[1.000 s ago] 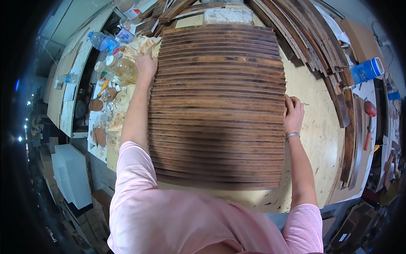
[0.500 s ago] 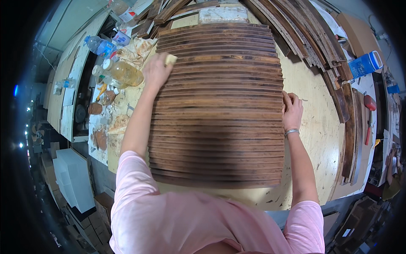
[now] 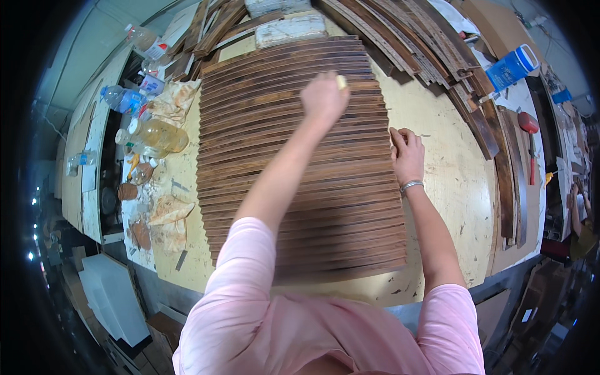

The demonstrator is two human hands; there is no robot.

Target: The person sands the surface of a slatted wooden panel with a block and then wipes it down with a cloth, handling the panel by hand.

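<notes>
A wide row of dark brown wooden strips (image 3: 294, 181), lying side by side, covers the middle of the worktable. Across its far right part reaches my left hand (image 3: 323, 103), closed around a small pale yellow block (image 3: 341, 82); the block's kind is too small to tell. Most of the block is hidden by my fingers. At the right edge of the row rests my right hand (image 3: 408, 152), fingers bent and slightly apart against the strip ends, with nothing visible in it.
Along the left stand a bottle of yellowish liquid (image 3: 159, 135), a blue-capped clear bottle (image 3: 122, 99) and stained cloths (image 3: 172, 103). Dark boards (image 3: 400, 37) are stacked at the far right. A blue jug (image 3: 511, 69) and a red mallet (image 3: 529, 123) lie beyond the pale worktable (image 3: 456, 187).
My left hand has swept from the left edge of the strips toward the right with the pale block. My right hand stays at the right edge. The whole view has shifted slightly.
</notes>
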